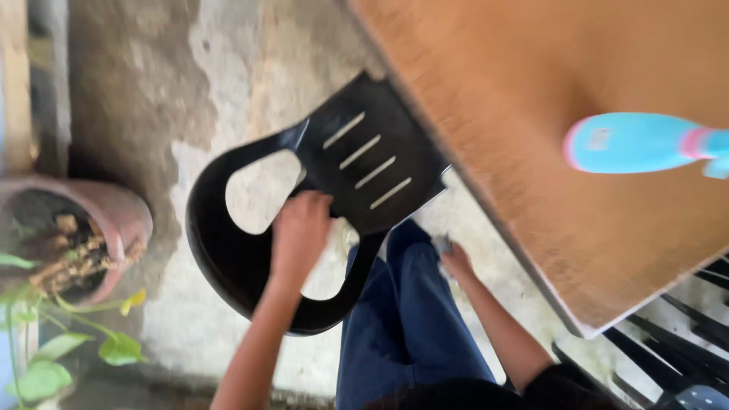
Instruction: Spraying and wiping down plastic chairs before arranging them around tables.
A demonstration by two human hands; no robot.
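While blurred — left hand [300, 231] on black chair [357, 159]

Lighting: soft daylight, even, no hard shadows. Exposure mid-bright; concrete floor [228, 91] pale, washed near centre.
Shadow: dim strip along left edge and bottom-left, behind clay pot [125, 216]; dark under wooden tabletop [547, 137] edge.
Glare: mild sheen on black plastic chair [250, 250] rim; no blown highlights.
Blur: strong motion blur throughout. Tabletop grain smeared; blue spray bottle [634, 143] edges streaked; left hand [300, 231] and right hand [456, 262] soft, fingers indistinct. Leaves bottom-left smeared.
Focus: nothing fully sharp; chair slats clearest.
Distortion: frame tilted, lines lean toward corners.
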